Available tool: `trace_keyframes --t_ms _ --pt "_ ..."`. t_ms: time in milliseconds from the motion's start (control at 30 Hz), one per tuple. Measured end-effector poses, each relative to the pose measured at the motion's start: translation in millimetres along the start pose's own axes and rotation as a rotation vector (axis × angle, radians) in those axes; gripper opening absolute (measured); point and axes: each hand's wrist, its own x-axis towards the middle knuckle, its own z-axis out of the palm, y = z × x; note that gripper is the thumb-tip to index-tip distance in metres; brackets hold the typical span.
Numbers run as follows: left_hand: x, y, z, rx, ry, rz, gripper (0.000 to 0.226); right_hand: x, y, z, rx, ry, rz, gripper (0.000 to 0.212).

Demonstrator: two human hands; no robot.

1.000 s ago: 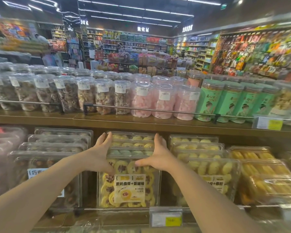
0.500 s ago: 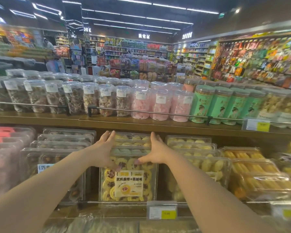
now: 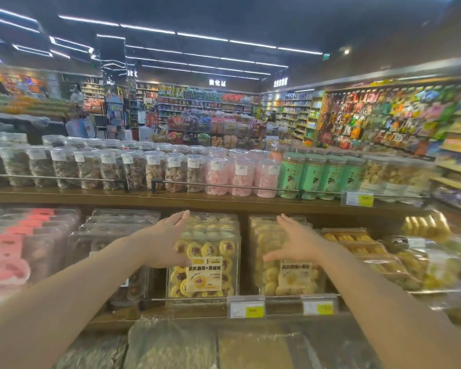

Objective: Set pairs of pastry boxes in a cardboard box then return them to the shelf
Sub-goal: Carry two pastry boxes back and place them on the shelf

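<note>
Both hands spread wide and empty: left hand point(image 3: 168, 239) just by the left edge of the jam-cookie box point(image 3: 204, 265), right hand point(image 3: 294, 242) over the top of the pale-cookie box point(image 3: 288, 262) next to it, contact unclear. Boxes standing on edge in rows on the lower shelf point(image 3: 250, 311) behind a rail. Probably best to close each grip on one front box's top corners, lift clear of the rail, keep upright
</note>
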Motion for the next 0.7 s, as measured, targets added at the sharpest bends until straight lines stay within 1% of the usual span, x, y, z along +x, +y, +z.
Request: trace_keyframes --t_ms 100,167,233,300,433,500,633,700 --pt "1 9 9 -0.007 -0.035 0.042 0.126 -28 12 -7 0.003 -0.004 0.057 0.145" --pt "6 17 11 -0.047 -0.016 0.079 0.128 -42 24 -10 0.001 0.006 0.098 0.143" --pt "9 30 14 -0.071 0.001 0.111 0.125 -56 34 -13 0.001 0.008 0.138 0.142" --pt "11 47 17 -0.09 -0.001 0.11 0.123 -67 45 -18 0.021 0.0 0.16 0.138" --pt "26 85 23 -0.09 -0.014 0.109 0.118 -70 76 -30 0.036 -0.003 0.166 0.138" --pt "38 105 23 -0.109 -0.008 0.093 0.116 -61 96 -35 0.063 0.003 0.16 0.136" --pt "67 140 40 -0.153 0.013 0.024 0.121 -34 136 -37 0.077 -0.011 0.114 0.135" --pt "81 157 49 -0.18 -0.008 -0.031 0.119 -21 157 -36 0.154 -0.05 0.091 0.132"
